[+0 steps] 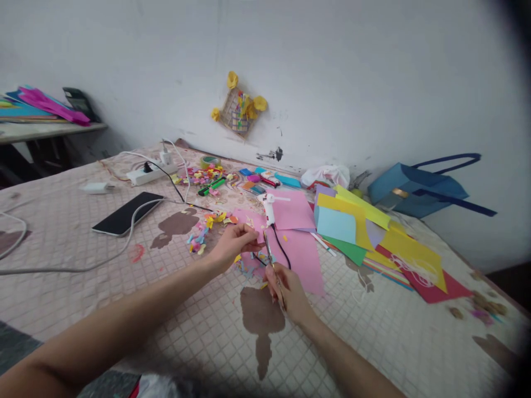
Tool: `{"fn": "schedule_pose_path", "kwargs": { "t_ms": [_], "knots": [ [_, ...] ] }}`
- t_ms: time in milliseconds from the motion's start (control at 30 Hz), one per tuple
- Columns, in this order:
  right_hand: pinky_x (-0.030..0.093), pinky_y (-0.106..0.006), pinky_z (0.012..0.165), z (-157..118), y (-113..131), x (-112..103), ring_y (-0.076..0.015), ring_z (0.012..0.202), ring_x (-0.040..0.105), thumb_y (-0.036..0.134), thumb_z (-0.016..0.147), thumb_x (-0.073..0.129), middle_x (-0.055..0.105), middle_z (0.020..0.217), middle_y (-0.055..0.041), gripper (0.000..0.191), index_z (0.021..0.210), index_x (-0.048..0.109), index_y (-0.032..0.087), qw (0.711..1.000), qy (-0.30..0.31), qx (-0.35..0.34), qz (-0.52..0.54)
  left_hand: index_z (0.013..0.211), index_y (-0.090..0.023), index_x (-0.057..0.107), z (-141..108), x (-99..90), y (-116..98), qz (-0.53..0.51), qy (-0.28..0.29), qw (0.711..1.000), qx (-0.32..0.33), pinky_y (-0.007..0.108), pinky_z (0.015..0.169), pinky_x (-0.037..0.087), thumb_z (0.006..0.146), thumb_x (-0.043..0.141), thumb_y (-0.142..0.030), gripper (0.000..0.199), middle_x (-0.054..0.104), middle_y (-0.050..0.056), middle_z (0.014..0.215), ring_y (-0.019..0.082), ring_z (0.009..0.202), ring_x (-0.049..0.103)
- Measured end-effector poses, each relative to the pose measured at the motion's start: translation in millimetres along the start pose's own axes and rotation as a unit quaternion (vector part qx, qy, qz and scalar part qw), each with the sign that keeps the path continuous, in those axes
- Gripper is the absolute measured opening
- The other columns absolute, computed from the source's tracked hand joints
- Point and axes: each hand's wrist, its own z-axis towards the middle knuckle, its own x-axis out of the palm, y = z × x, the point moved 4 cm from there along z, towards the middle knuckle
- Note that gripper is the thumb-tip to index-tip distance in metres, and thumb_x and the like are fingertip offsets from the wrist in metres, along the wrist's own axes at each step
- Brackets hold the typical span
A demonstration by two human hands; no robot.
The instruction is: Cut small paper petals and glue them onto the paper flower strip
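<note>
My left hand (243, 243) is closed in a pinch above the pink paper; whatever is between its fingertips is too small to make out. Beside it, my right hand (288, 290) grips what look like slim metal scissors (269, 250), their tips pointing away from me near the left fingertips. Small blue and yellow paper scraps (244, 266) lie below the hands. A white glue gun (269, 210) rests on pink paper sheets (305, 260) just beyond, its black cord running down behind the scissors. An arc of small coloured paper pieces (199, 237) lies left of my left hand.
At the left are a black phone (128, 214), a power strip (151, 173) and trailing cables. A green cutter (212, 186) and a tape roll (210, 161) lie farther back. Coloured paper sheets (365, 221) and a blue bag (417, 190) occupy the right.
</note>
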Motion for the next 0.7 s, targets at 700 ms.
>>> {"fn": "schedule_pose_path", "kwargs": {
  "t_ms": [700],
  "knots": [
    [0.028, -0.021, 0.041, 1.4, -3.2, 0.3, -0.0093, 0.044, 0.036, 0.051, 0.082, 0.047, 0.039, 0.049, 0.0053, 0.036, 0.068, 0.051, 0.019, 1.0, -0.006, 0.005, -0.01, 0.067, -0.013, 0.052, -1.4, 1.4, 3.7, -0.012, 0.009, 1.0, 0.002, 0.028, 0.067, 0.052, 0.067, 0.069, -0.024, 0.021, 0.06, 0.0, 0.065, 0.01, 0.061, 0.06]
  ]
}}
